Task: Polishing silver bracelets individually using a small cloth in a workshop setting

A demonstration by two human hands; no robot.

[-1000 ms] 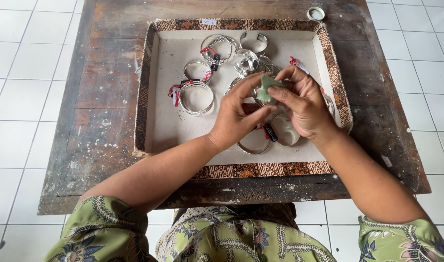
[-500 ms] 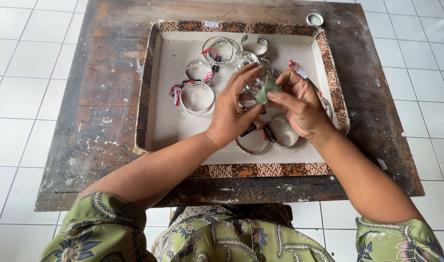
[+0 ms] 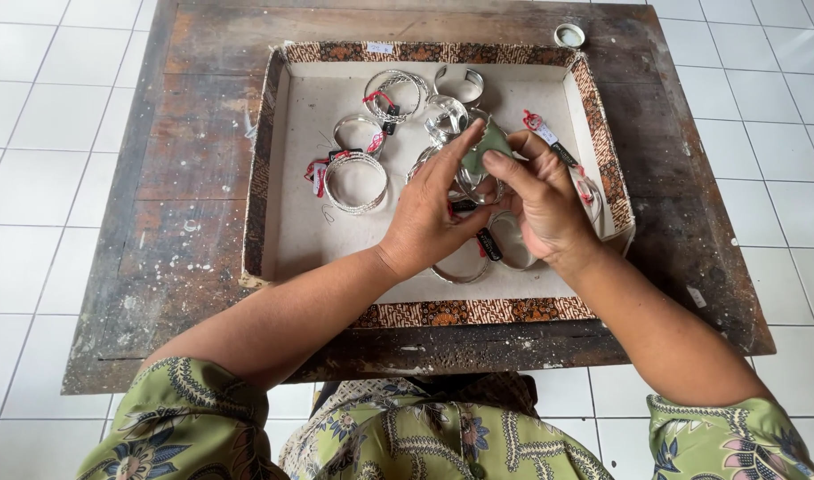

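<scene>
Both of my hands meet over a shallow tray (image 3: pixel 291 178) with a batik-patterned rim. My left hand (image 3: pixel 429 213) grips a silver bangle (image 3: pixel 471 182), whose lower part shows between the hands. My right hand (image 3: pixel 545 204) presses a small grey-green cloth (image 3: pixel 482 147) against that bangle. A red tag with a dark label (image 3: pixel 549 138) lies just beyond my right fingers. More silver bangles (image 3: pixel 355 178) with red tags lie in the tray's left and far parts, and others are partly hidden under my hands.
The tray rests on a worn dark wooden table (image 3: pixel 176 222) standing on white floor tiles. A small round white lid (image 3: pixel 569 36) sits at the table's far right corner. My green patterned sleeves fill the bottom of the view.
Both hands have stayed together on the bangle and cloth, with the fingers shifting slightly. The view has tilted a little, so the tray sits marginally higher.
</scene>
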